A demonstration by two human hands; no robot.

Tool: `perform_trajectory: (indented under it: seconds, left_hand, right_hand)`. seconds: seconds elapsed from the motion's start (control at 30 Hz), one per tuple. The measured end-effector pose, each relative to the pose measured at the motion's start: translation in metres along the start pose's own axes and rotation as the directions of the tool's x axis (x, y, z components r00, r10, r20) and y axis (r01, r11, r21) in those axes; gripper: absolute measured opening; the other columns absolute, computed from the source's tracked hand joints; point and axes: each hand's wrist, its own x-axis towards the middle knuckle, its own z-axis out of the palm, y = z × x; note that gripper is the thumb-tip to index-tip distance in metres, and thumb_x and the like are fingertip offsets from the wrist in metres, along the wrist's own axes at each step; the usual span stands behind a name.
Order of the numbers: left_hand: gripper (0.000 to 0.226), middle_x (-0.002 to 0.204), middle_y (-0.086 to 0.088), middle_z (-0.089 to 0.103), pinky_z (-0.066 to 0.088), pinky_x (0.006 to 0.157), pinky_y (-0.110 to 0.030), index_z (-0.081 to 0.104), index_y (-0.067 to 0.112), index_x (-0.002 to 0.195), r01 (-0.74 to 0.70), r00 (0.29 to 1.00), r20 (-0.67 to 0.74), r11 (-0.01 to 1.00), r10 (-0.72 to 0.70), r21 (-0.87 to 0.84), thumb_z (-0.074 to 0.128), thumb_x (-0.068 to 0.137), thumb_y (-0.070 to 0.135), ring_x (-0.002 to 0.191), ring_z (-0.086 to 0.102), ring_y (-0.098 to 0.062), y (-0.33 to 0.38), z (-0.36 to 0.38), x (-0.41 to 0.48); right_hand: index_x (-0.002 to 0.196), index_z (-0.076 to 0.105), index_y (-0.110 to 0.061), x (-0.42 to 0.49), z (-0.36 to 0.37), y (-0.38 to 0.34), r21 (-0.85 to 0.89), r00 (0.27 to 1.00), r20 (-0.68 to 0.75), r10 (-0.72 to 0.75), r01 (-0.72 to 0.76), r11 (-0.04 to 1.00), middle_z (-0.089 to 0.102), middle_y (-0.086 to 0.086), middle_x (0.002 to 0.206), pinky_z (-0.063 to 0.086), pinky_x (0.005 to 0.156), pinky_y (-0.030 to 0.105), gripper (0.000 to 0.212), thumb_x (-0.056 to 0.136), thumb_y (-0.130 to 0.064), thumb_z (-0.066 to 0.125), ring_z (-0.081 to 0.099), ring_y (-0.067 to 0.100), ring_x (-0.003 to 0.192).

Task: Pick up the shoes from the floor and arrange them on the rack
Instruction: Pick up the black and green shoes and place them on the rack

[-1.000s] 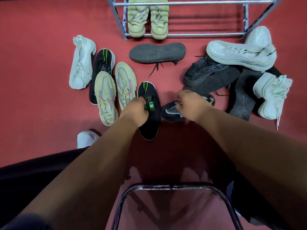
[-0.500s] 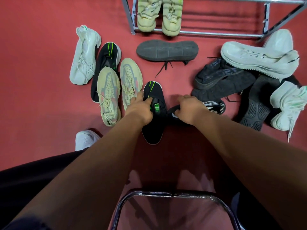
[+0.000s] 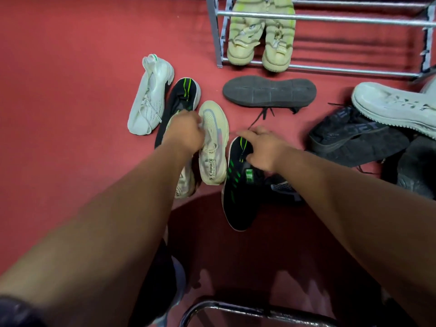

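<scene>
Floor [image 3: 70, 67] was red, rack [image 3: 330, 18] silver, nearest shoe [image 3: 238, 199] black with green stripes, rack pair [image 3: 262, 36] pale yellow-green.

An upturned shoe [image 3: 269, 92] lies before the pair [image 3: 245, 41] on the rack [image 3: 330, 18].

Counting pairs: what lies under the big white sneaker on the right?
The big white sneaker rests on a black sneaker with grey lettering; that shoe's far end is covered.
</scene>
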Motion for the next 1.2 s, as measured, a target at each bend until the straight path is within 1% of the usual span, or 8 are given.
perform_trajectory:
  seconds: [0.1, 0.23, 0.47, 0.7, 0.87, 0.97, 1.07, 1.2]
  left_hand:
    - [0.035, 0.121, -0.019, 0.059, 0.053, 0.094, -0.046, 0.07, 0.007, 0.114, 0.076, 0.994, -0.081, 0.997, -0.077, -0.014, 0.055, 0.086, 0.022, 0.111, 0.059, -0.042, -0.011, -0.023, 0.038]
    - [0.059, 0.142, -0.02, 0.045, 0.046, 0.106, -0.05, 0.047, 0.009, 0.142, 0.215, 0.977, 0.011, 0.976, -0.215, -0.018, 0.063, 0.09, 0.031, 0.128, 0.049, -0.045, -0.014, -0.031, 0.08]
    - [0.11, 0.148, -0.011, 0.052, 0.036, 0.111, -0.048, 0.029, 0.016, 0.154, 0.27, 0.955, 0.092, 0.955, -0.282, 0.123, 0.071, 0.07, 0.073, 0.14, 0.045, -0.038, -0.018, -0.012, 0.123]
    - [0.1, 0.14, -0.014, 0.051, 0.045, 0.104, -0.047, 0.042, 0.015, 0.145, 0.283, 0.958, 0.024, 0.956, -0.285, 0.076, 0.076, 0.065, 0.065, 0.133, 0.046, -0.037, -0.013, -0.016, 0.112]
    - [0.085, 0.131, -0.01, 0.054, 0.049, 0.098, -0.047, 0.05, 0.013, 0.128, 0.102, 0.992, -0.08, 0.995, -0.1, 0.018, 0.078, 0.06, 0.054, 0.121, 0.052, -0.036, 0.008, -0.028, 0.087]
    - [0.082, 0.126, -0.007, 0.051, 0.051, 0.095, -0.049, 0.048, 0.018, 0.13, -0.128, 0.985, -0.123, 0.991, 0.122, -0.041, 0.079, 0.057, 0.041, 0.114, 0.053, -0.033, 0.027, -0.042, 0.071]
    - [0.086, 0.133, -0.005, 0.051, 0.05, 0.097, -0.05, 0.044, 0.024, 0.143, -0.429, 0.893, -0.121, 0.902, 0.433, 0.053, 0.077, 0.063, 0.023, 0.116, 0.052, -0.032, 0.052, -0.057, 0.053]
    - [0.088, 0.14, 0.0, 0.051, 0.048, 0.095, -0.047, 0.046, 0.025, 0.143, -0.686, 0.706, -0.003, 0.685, 0.708, 0.246, 0.069, 0.062, 0.001, 0.125, 0.051, -0.029, 0.078, -0.065, 0.027]
  right_hand:
    - [0.163, 0.022, -0.046, 0.016, -0.003, -0.012, -0.065, 0.998, 0.061, 0.004, 0.0, 0.998, 0.016, -0.002, 0.173, 0.038, 0.119, 0.049, 0.09, 0.085, -0.047, 0.068, 0.032, 0.04, 0.151]
    - [0.158, 0.029, -0.047, 0.032, 0.006, -0.02, -0.249, 0.991, 0.132, -0.034, 0.067, 0.966, 0.024, 0.006, 0.165, 0.041, 0.113, 0.053, 0.094, 0.077, -0.065, 0.073, 0.033, 0.047, 0.144]
    - [0.154, 0.035, -0.037, 0.048, 0.008, -0.016, -0.365, 0.994, 0.111, -0.002, 0.043, 0.93, 0.032, 0.013, 0.148, 0.05, 0.102, 0.049, 0.099, 0.071, -0.059, 0.084, 0.042, 0.046, 0.133]
    - [0.149, 0.043, -0.026, 0.039, -0.003, 0.01, -0.244, 0.992, 0.105, 0.072, -0.045, 0.969, 0.038, 0.009, 0.149, 0.054, 0.1, 0.043, 0.107, 0.062, -0.064, 0.091, 0.052, 0.038, 0.128]
    - [0.125, 0.051, -0.014, 0.015, -0.024, 0.031, -0.128, 0.971, 0.045, 0.235, -0.228, 0.965, 0.062, 0.008, 0.126, 0.055, 0.09, 0.041, 0.091, 0.061, -0.065, 0.091, 0.062, 0.032, 0.11]
    - [0.137, 0.046, -0.009, -0.007, -0.043, 0.042, 0.026, 0.95, 0.01, 0.312, -0.312, 0.95, 0.061, 0.014, 0.134, 0.053, 0.092, 0.04, 0.091, 0.073, -0.058, 0.088, 0.06, 0.035, 0.117]
    - [0.146, 0.044, -0.007, -0.031, -0.058, 0.049, 0.139, 0.925, -0.045, 0.378, -0.369, 0.919, 0.058, 0.019, 0.141, 0.053, 0.097, 0.041, 0.094, 0.078, -0.058, 0.084, 0.059, 0.038, 0.125]
    - [0.113, 0.069, -0.014, -0.064, -0.072, 0.057, 0.268, 0.89, -0.113, 0.442, -0.401, 0.876, 0.071, 0.013, 0.117, 0.059, 0.082, 0.037, 0.052, 0.084, -0.056, 0.073, 0.069, 0.032, 0.099]
